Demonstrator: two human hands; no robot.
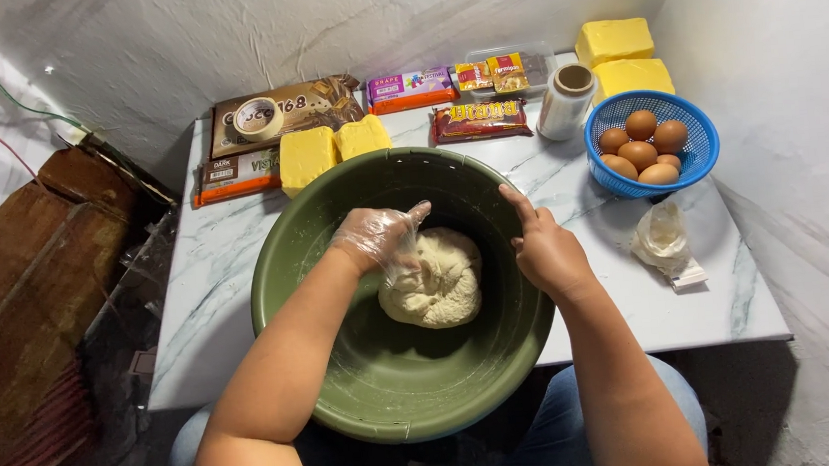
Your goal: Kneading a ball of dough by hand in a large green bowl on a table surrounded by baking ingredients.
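Dough (pixel 435 283) sits mid-bowl (pixel 346 367) — gloved left hand (pixel 375 236), curled, presses it; right hand (pixel 546 250) clamps the rim — best pinned firmly while folding.

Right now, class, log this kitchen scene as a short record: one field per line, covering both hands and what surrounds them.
Left hand: left hand in a clear plastic glove, pressing on the dough
Right hand: right hand bare, gripping the rim of the green bowl
Surface: white marble table
Right side: blue basket of brown eggs
Behind bowl: yellow butter blocks, packets, plastic wrap roll
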